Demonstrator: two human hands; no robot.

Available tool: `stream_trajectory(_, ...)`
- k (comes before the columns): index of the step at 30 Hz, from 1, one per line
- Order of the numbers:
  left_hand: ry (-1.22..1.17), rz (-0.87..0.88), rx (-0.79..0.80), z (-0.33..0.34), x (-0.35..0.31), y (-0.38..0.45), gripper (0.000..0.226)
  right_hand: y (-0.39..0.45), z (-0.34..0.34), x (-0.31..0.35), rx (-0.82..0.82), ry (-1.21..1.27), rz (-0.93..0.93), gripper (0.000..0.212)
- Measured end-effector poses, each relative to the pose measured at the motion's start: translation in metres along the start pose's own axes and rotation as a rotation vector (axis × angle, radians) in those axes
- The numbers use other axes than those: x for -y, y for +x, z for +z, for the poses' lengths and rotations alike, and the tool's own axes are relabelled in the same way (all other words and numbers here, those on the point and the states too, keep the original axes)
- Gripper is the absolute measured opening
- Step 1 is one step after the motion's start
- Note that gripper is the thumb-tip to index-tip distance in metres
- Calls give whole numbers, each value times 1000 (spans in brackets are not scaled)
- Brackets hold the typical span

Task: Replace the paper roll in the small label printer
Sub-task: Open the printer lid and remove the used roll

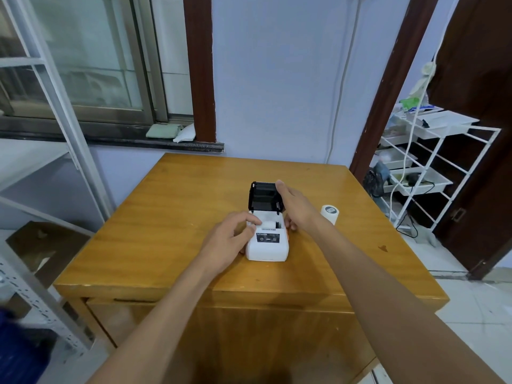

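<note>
A small white label printer [267, 246] sits near the middle of the wooden table [166, 217], its black lid [263, 196] flipped up and back. A white paper roll [268, 224] lies in the open bay. My left hand [231, 239] grips the printer's left side, thumb by the bay edge. My right hand [293, 205] reaches over the right side, thumb against the lid's right edge, fingers down beside the body. A second white paper roll [329, 213] stands upright on the table, just right of my right wrist.
A white wire rack [432, 173] with trays stands at the right by a dark door. A grey metal shelf frame [63, 134] rises at the left, with a cardboard box [41, 248] on the floor. The table's drawer front [221, 328] faces me.
</note>
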State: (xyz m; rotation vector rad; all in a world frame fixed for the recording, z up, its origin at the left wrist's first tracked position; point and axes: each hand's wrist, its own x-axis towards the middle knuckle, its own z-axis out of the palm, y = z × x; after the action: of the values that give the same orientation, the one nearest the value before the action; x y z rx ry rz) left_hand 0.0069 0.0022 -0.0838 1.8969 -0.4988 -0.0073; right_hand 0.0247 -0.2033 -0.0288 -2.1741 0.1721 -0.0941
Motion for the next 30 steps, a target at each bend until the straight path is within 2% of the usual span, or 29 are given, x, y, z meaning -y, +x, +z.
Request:
stream_trajectory(4, -23, 4, 10, 0, -1, 0, 17, 1, 0, 1, 28, 30, 40, 70)
stream_trajectory(9, -5, 5, 16, -1, -5, -2, 17, -3, 2, -10, 53, -45, -27, 75)
stream_trajectory(16, 48, 15, 10, -2, -4, -1, 16, -13, 0, -20, 50, -13, 26, 48)
stream_trajectory(19, 31, 7, 10, -2, -3, -1, 17, -15, -1, -21, 50, -58, 42, 52)
stream_trajectory(22, 17, 3, 17, -3, -2, -1, 17, -24, -3, -17, -93, -319, 12, 45)
stream_trajectory(24, -13, 4, 22, -3, -1, -1, 16, -30, -7, -11, -230, -472, -66, 34)
stream_trajectory(25, -20, 5, 22, -3, -1, 0, 16, -32, -8, -8, -249, -510, -120, 28)
stream_trajectory(28, -10, 11, 17, -4, -1, 0, 16, -29, -5, 0, -74, -568, -236, 14)
stream_trajectory(30, -19, 8, 13, -4, -1, 1, 16, -24, -3, 5, 58, -616, -260, 18)
